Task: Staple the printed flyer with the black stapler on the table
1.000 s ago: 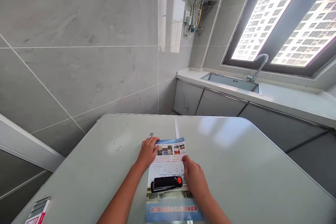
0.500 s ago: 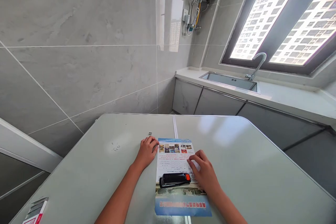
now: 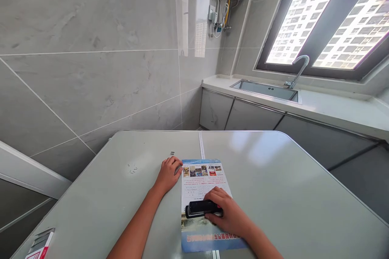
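Left hand [image 3: 169, 173] at leaflet [image 3: 197, 186] edge; right hand [image 3: 223, 212] gripping stapler [image 3: 198, 208]; broad table [image 3: 291, 194] rightward.

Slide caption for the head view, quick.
Right hand around one end of a black stapler on a printed sheet, left hand at the sheet's far left corner.

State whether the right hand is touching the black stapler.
Touching. The head view shows the right hand gripping one end of the black stapler between fingers and thumb.
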`<state>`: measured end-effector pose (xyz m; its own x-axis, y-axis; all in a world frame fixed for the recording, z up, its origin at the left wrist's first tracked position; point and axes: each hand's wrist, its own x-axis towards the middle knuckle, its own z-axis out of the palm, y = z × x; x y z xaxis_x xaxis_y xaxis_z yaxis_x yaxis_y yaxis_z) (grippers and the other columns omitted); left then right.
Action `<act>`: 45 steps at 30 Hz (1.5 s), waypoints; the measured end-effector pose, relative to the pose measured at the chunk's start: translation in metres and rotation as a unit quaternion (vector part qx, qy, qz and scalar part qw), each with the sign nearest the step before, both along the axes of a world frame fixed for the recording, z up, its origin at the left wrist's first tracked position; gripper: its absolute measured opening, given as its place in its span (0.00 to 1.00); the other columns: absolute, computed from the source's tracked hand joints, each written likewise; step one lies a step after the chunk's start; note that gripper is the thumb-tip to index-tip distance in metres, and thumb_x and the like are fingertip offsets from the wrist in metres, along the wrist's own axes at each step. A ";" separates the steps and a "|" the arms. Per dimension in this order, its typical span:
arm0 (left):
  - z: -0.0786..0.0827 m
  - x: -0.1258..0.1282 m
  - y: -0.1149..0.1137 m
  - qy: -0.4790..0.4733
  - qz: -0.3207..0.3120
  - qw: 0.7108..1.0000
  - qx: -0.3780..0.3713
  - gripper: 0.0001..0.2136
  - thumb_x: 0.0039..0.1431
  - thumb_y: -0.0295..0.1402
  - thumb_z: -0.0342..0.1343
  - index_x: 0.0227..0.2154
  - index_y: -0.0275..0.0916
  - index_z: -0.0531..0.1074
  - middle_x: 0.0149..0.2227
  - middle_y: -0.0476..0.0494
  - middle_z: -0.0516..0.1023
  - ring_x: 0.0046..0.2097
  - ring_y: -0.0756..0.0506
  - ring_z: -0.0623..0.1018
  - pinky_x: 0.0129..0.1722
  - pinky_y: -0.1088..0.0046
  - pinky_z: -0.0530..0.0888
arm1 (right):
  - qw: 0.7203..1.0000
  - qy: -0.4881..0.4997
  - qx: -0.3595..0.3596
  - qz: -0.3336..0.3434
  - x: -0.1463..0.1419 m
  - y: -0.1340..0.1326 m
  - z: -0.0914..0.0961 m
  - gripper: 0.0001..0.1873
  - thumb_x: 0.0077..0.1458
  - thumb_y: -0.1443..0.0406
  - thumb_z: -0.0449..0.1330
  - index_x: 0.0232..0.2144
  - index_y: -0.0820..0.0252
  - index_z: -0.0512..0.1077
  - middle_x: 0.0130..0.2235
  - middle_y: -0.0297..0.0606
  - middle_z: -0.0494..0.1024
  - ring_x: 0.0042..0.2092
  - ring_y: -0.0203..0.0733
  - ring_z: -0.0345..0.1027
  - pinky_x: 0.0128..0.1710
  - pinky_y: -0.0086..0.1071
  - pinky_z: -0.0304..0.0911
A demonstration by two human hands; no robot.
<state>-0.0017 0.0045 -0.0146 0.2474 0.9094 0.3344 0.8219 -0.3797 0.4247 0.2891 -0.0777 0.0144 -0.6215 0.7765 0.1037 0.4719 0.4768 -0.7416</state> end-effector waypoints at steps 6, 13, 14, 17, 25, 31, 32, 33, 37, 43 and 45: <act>-0.006 -0.002 0.004 0.004 0.140 0.989 0.044 0.07 0.66 0.29 0.52 0.43 0.40 0.75 0.47 0.39 0.75 0.49 0.37 0.75 0.49 0.57 0.72 | 1.000 -0.014 0.019 0.014 0.004 0.004 0.001 0.14 0.47 0.68 0.69 0.31 0.56 0.67 0.38 0.35 0.75 0.43 0.46 0.63 0.44 0.37 0.59; -0.015 -0.001 0.009 0.052 0.158 0.985 0.041 0.18 0.68 0.34 0.52 0.58 0.38 0.72 0.60 0.35 0.74 0.60 0.34 0.72 0.59 0.52 0.69 | 0.997 -0.002 0.021 0.068 0.013 0.009 0.000 0.14 0.51 0.64 0.69 0.34 0.56 0.66 0.37 0.34 0.74 0.42 0.46 0.63 0.43 0.37 0.58; -0.015 0.000 0.009 0.060 0.159 0.985 0.036 0.18 0.68 0.34 0.52 0.58 0.39 0.72 0.61 0.36 0.74 0.61 0.34 0.72 0.59 0.52 0.69 | 0.997 0.001 0.022 0.074 0.014 0.010 -0.001 0.14 0.51 0.64 0.69 0.34 0.56 0.67 0.37 0.34 0.74 0.42 0.45 0.63 0.44 0.37 0.58; -0.015 0.002 0.009 0.082 0.162 0.983 0.023 0.18 0.68 0.35 0.52 0.58 0.39 0.73 0.63 0.37 0.73 0.62 0.34 0.71 0.59 0.51 0.69 | 0.996 0.005 0.020 0.084 0.016 0.010 -0.001 0.14 0.51 0.63 0.69 0.35 0.56 0.66 0.37 0.34 0.74 0.42 0.45 0.62 0.44 0.38 0.58; -0.013 0.003 0.009 0.107 0.154 0.982 0.016 0.19 0.70 0.35 0.50 0.60 0.38 0.72 0.65 0.38 0.72 0.62 0.34 0.70 0.60 0.50 0.68 | 0.996 0.008 0.019 0.086 0.014 0.010 0.000 0.15 0.51 0.63 0.68 0.33 0.56 0.64 0.37 0.34 0.74 0.42 0.46 0.63 0.45 0.38 0.57; -0.016 0.002 0.010 0.097 0.153 0.983 0.018 0.19 0.69 0.35 0.50 0.59 0.39 0.72 0.65 0.37 0.71 0.62 0.34 0.69 0.61 0.49 0.67 | 0.995 0.016 0.021 0.094 0.011 0.009 -0.003 0.14 0.53 0.60 0.68 0.35 0.55 0.66 0.37 0.35 0.75 0.42 0.46 0.64 0.47 0.39 0.57; -0.017 0.002 0.010 0.093 0.152 0.984 0.020 0.18 0.69 0.35 0.50 0.59 0.39 0.73 0.65 0.36 0.71 0.62 0.34 0.69 0.61 0.49 0.67 | 0.995 0.016 0.021 0.095 0.011 0.008 -0.004 0.13 0.54 0.60 0.68 0.35 0.55 0.67 0.37 0.35 0.75 0.42 0.46 0.64 0.47 0.39 0.57; -0.018 0.002 0.010 0.088 0.151 0.984 0.022 0.18 0.69 0.35 0.50 0.58 0.39 0.73 0.65 0.36 0.71 0.62 0.33 0.69 0.60 0.48 0.67 | 0.995 0.015 0.020 0.095 0.010 0.008 -0.003 0.13 0.54 0.60 0.68 0.36 0.55 0.67 0.37 0.35 0.76 0.42 0.46 0.65 0.47 0.39 0.58; -0.017 0.002 0.010 0.057 0.145 0.987 0.041 0.15 0.68 0.33 0.51 0.54 0.39 0.74 0.62 0.34 0.72 0.61 0.33 0.70 0.59 0.48 0.68 | 0.995 0.011 0.010 0.097 0.009 0.008 0.001 0.12 0.53 0.61 0.68 0.37 0.55 0.70 0.38 0.36 0.77 0.43 0.47 0.66 0.48 0.39 0.58; 0.003 0.011 -0.002 -0.003 -0.018 0.999 0.031 0.18 0.63 0.17 0.45 0.42 0.43 0.76 0.48 0.41 0.78 0.53 0.41 0.75 0.54 0.60 0.71 | 0.995 0.024 0.003 0.100 0.006 0.003 0.003 0.11 0.58 0.61 0.65 0.44 0.53 0.73 0.40 0.37 0.79 0.46 0.48 0.68 0.52 0.43 0.58; 0.008 0.016 -0.006 0.011 -0.103 0.995 0.005 0.16 0.63 0.18 0.47 0.39 0.44 0.76 0.45 0.43 0.78 0.49 0.42 0.76 0.51 0.62 0.71 | 0.996 0.039 0.001 0.083 0.005 0.002 -0.001 0.11 0.57 0.63 0.66 0.44 0.53 0.74 0.40 0.37 0.79 0.45 0.47 0.69 0.51 0.42 0.58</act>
